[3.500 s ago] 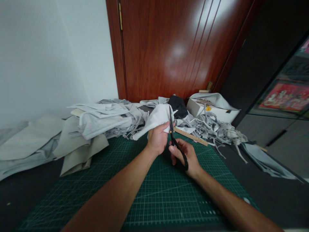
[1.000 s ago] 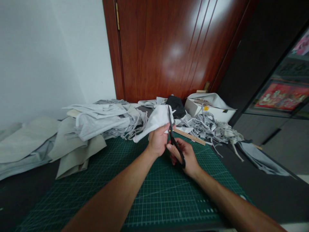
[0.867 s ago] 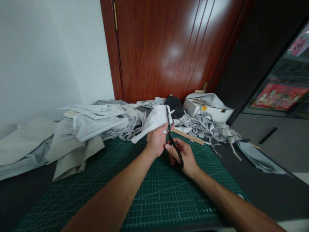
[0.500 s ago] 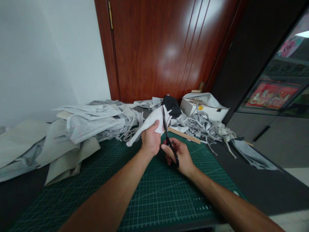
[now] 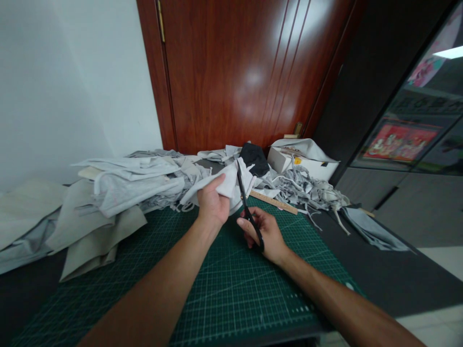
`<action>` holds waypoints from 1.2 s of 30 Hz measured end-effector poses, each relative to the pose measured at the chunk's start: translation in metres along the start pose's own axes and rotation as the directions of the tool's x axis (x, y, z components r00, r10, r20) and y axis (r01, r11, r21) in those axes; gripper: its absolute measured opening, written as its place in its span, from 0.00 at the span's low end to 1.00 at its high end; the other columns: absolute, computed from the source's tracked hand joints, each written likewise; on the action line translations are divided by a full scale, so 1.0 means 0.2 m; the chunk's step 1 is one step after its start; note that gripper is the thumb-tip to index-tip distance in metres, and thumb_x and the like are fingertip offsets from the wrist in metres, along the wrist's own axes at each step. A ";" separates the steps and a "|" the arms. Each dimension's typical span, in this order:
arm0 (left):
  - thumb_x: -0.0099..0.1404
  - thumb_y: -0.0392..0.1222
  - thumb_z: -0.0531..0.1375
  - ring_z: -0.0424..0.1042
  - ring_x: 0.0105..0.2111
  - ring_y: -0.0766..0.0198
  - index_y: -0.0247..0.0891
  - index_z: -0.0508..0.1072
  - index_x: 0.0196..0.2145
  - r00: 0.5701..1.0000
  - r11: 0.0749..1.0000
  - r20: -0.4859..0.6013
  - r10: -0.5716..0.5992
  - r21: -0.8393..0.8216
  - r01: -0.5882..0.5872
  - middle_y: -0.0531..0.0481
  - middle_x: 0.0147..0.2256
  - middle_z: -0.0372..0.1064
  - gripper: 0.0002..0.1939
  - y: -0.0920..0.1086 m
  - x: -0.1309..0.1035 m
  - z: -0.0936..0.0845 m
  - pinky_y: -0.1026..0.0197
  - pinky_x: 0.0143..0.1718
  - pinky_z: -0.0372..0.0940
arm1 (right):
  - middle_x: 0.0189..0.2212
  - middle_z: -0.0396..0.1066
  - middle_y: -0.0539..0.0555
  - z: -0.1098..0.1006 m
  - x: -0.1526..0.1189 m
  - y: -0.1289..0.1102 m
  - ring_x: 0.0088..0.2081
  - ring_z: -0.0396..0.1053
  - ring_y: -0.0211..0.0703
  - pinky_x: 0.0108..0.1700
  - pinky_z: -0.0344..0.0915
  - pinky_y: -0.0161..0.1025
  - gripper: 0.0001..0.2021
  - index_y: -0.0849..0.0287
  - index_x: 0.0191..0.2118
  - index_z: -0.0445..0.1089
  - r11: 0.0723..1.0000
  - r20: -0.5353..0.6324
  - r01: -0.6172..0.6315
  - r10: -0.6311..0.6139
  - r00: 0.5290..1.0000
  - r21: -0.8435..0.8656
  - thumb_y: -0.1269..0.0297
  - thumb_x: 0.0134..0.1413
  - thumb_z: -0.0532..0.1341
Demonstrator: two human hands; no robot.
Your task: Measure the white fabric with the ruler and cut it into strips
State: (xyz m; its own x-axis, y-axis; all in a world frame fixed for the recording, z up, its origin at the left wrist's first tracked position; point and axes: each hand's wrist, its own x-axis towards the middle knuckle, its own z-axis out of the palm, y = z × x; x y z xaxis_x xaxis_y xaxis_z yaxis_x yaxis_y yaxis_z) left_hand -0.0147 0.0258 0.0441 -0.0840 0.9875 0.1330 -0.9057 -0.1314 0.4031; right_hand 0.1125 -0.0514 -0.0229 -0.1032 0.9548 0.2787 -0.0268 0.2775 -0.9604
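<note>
Thumb on top, my left hand (image 5: 214, 201) grips a piece of white fabric (image 5: 230, 179) above the cutting mat. My right hand (image 5: 263, 230) is closed around the black handles of a pair of scissors (image 5: 249, 215). The scissors' blades point away from me and lie across the fabric near its right edge, with cloth showing on both sides of them. The lower part of the fabric hangs beside and behind my left hand. Fingers of the left hand under the cloth are hidden.
A green cutting mat (image 5: 224, 289) covers the tabletop. Folded grey fabric (image 5: 141, 183) is piled at left. Behind lie a wooden ruler (image 5: 275, 201), a black cloth (image 5: 254, 159), a white box (image 5: 311, 166) and tangled grey strips (image 5: 307, 188). Folded grey cloth (image 5: 374, 229) lies at right.
My left hand has moved a little left and the fabric looks more spread out. The scissors have shifted slightly left with the right hand, still across the cloth.
</note>
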 end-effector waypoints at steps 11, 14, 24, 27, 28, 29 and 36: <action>0.40 0.19 0.53 0.81 0.49 0.50 0.31 0.76 0.50 0.997 0.996 -0.029 -0.072 -0.055 0.070 0.42 0.44 0.82 0.38 0.07 0.02 0.04 0.47 0.61 0.71 | 0.17 0.63 0.39 0.03 -0.01 -0.01 0.14 0.57 0.32 0.16 0.56 0.30 0.25 0.56 0.39 0.67 1.000 0.076 -0.013 0.015 0.997 -0.026 0.42 0.51 0.73; 0.48 0.22 0.56 0.83 0.44 0.50 0.31 0.77 0.48 0.998 0.994 -0.006 -0.065 -0.089 0.064 0.41 0.41 0.82 0.28 0.10 0.02 0.04 0.50 0.56 0.74 | 0.16 0.62 0.39 0.02 -0.01 -0.01 0.14 0.57 0.32 0.16 0.56 0.30 0.25 0.56 0.39 0.67 1.000 0.084 -0.021 0.022 0.996 -0.015 0.41 0.50 0.73; 0.64 0.23 0.60 0.83 0.46 0.52 0.28 0.80 0.49 0.992 0.992 -0.024 -0.124 0.011 0.124 0.40 0.39 0.83 0.17 0.07 0.02 0.05 0.52 0.56 0.74 | 0.17 0.64 0.39 0.01 -0.01 -0.01 0.15 0.59 0.32 0.16 0.60 0.30 0.23 0.56 0.40 0.68 0.999 0.059 -0.019 0.021 0.998 -0.034 0.46 0.50 0.75; 0.64 0.21 0.58 0.82 0.48 0.52 0.28 0.80 0.50 0.989 0.990 -0.041 -0.144 -0.006 0.144 0.39 0.42 0.83 0.20 0.06 0.02 0.04 0.52 0.57 0.74 | 0.17 0.64 0.39 0.01 -0.01 -0.01 0.15 0.59 0.32 0.16 0.59 0.30 0.23 0.56 0.40 0.68 1.000 0.050 -0.020 0.021 0.999 -0.023 0.48 0.49 0.76; 0.63 0.21 0.58 0.82 0.48 0.52 0.28 0.80 0.51 0.989 0.990 -0.044 -0.143 -0.014 0.143 0.38 0.43 0.83 0.21 0.06 0.02 0.04 0.53 0.57 0.73 | 0.17 0.63 0.39 0.01 -0.01 -0.01 0.14 0.59 0.32 0.16 0.58 0.30 0.22 0.56 0.40 0.68 1.000 0.052 -0.019 0.020 0.998 -0.022 0.48 0.49 0.75; 0.62 0.20 0.58 0.82 0.48 0.52 0.28 0.79 0.52 0.989 0.990 -0.046 -0.139 -0.022 0.138 0.38 0.44 0.83 0.22 0.06 0.02 0.04 0.53 0.58 0.73 | 0.16 0.63 0.39 0.01 -0.01 -0.01 0.14 0.58 0.32 0.16 0.58 0.29 0.22 0.56 0.40 0.68 1.000 0.056 -0.018 0.019 0.998 -0.023 0.48 0.50 0.75; 0.49 0.15 0.55 0.82 0.49 0.52 0.33 0.78 0.55 0.998 0.998 -0.016 -0.054 -0.028 0.054 0.42 0.48 0.82 0.37 0.07 0.02 0.06 0.50 0.60 0.71 | 0.17 0.64 0.40 0.01 -0.02 -0.01 0.15 0.58 0.32 0.16 0.57 0.30 0.22 0.57 0.40 0.69 0.999 0.061 -0.024 0.026 0.998 -0.034 0.49 0.50 0.75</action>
State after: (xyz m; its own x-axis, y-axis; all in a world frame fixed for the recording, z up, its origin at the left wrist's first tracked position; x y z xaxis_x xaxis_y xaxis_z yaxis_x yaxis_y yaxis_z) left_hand -0.0229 0.0269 0.0603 -0.0414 0.9945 0.0961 -0.9201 -0.0754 0.3844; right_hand 0.1119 -0.0557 -0.0217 -0.1645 0.9533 0.2532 0.0091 0.2582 -0.9661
